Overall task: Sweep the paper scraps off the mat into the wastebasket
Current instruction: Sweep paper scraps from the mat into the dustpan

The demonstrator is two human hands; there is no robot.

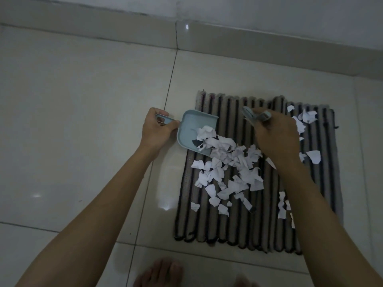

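Pale-blue plastic forms the dustpan [191, 129], which rests with its open lip on the left edge of the striped mat [259, 220]. The left hand [155, 129] grips the dustpan by its looped handle, fingers curled round it, over the glossy tiled floor [83, 121]. The right hand [275, 135] is clamped on a small brush [257, 117] of the same pale blue, held above the mat's upper middle; the bristles are hidden behind the hand. White paper scraps [230, 170] lie heaped from the dustpan's lip across the mat's centre, with a few already inside the pan. Further loose scraps sit near the mat's far right corner and along its right side, partly covered by the right forearm. Bare toes [159, 272] show at the bottom edge, on the tiles just below the mat. No wastebasket is in view.
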